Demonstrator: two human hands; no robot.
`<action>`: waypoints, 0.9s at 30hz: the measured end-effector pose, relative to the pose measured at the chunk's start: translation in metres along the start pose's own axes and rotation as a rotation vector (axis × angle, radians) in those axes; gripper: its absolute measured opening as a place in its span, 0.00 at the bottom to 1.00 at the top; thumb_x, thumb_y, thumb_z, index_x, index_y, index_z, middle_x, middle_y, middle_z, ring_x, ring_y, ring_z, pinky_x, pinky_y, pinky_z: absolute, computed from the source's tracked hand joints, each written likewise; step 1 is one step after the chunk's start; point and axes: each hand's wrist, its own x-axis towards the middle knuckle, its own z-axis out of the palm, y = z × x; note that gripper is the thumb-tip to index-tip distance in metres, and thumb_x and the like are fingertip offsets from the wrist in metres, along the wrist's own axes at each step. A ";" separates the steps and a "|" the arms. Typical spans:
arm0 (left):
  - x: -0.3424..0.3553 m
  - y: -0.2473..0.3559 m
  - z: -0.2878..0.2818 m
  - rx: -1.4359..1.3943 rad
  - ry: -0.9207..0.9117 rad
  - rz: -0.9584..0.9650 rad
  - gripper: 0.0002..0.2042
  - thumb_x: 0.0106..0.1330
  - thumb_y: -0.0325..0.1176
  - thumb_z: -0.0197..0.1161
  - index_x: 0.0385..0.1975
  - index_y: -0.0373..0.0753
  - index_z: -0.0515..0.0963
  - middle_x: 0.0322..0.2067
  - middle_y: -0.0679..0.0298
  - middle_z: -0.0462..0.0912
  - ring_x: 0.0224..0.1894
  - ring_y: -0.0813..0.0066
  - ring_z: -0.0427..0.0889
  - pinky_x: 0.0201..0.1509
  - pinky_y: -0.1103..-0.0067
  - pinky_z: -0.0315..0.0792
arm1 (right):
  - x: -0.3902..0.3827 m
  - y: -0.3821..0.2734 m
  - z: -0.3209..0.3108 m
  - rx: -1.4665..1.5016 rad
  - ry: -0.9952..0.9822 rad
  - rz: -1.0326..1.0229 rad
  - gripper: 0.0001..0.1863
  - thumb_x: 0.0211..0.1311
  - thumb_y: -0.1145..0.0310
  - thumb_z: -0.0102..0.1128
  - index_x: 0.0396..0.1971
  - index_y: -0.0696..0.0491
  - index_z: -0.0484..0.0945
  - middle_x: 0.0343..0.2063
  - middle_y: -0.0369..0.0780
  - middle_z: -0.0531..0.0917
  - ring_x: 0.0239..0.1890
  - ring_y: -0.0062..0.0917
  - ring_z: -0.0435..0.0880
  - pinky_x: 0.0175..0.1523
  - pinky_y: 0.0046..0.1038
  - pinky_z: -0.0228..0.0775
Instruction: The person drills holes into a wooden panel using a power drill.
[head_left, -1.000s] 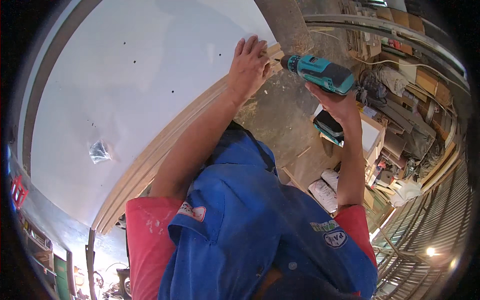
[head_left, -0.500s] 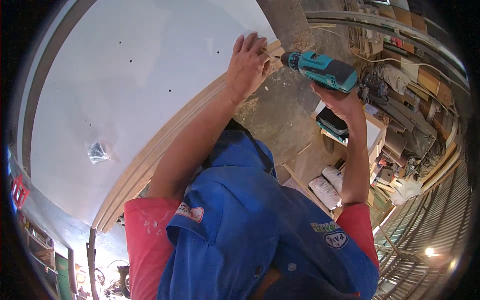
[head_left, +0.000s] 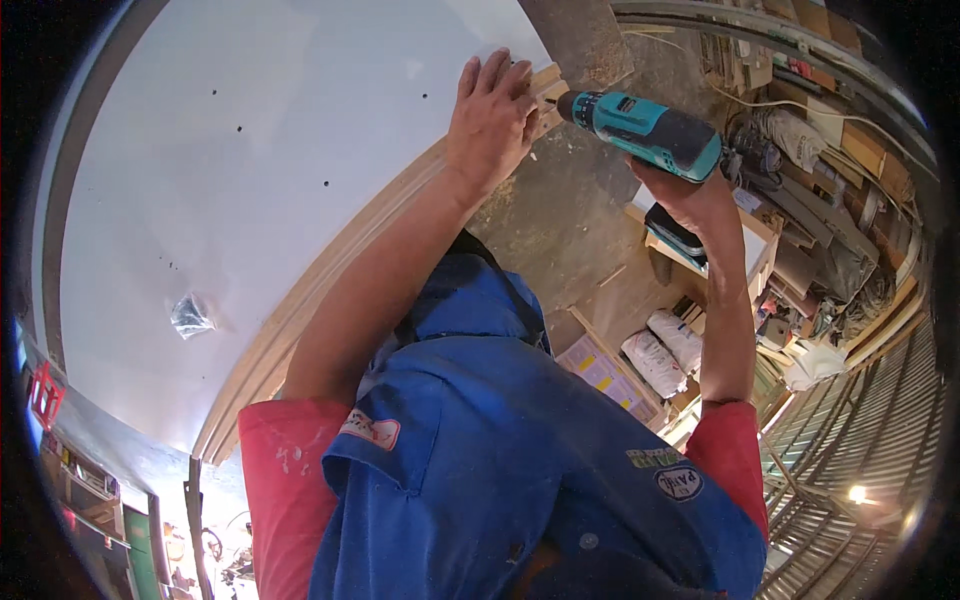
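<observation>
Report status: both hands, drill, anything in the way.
Left hand over wooden strips. Right hand gripping teal drill. Bit at strips' end, contact unclear. Left fingers close beside bit.

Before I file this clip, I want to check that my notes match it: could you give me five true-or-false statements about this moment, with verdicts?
1. The right hand holds a teal and black drill. True.

2. The drill's front end points away from the wooden strips. False: it points toward their far end, near the left hand.

3. The small clear bag lies on the floor. False: the bag lies on the large white surface.

4. The left hand is at the wooden strips, along the edge of the white surface. True.

5. Both sleeves are green. False: they are red.
</observation>
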 end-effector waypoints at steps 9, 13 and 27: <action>0.001 0.001 0.001 -0.037 -0.005 -0.016 0.04 0.59 0.34 0.73 0.32 0.44 0.88 0.60 0.62 0.79 0.70 0.54 0.69 0.75 0.51 0.60 | 0.004 0.009 -0.001 0.035 0.005 -0.031 0.23 0.57 0.65 0.75 0.52 0.53 0.82 0.45 0.41 0.89 0.47 0.29 0.88 0.55 0.32 0.79; 0.000 0.001 -0.002 -0.038 -0.029 -0.013 0.05 0.61 0.35 0.71 0.34 0.43 0.88 0.61 0.62 0.78 0.71 0.55 0.67 0.76 0.52 0.57 | 0.003 0.005 -0.002 0.002 0.007 -0.038 0.24 0.56 0.64 0.76 0.52 0.53 0.82 0.45 0.41 0.89 0.47 0.30 0.88 0.56 0.32 0.78; 0.001 0.002 -0.001 -0.048 0.007 0.002 0.04 0.59 0.33 0.73 0.31 0.43 0.86 0.60 0.61 0.79 0.70 0.54 0.69 0.75 0.50 0.59 | 0.007 0.017 0.000 0.021 0.034 -0.067 0.17 0.60 0.68 0.75 0.49 0.54 0.84 0.41 0.37 0.90 0.43 0.24 0.87 0.52 0.29 0.77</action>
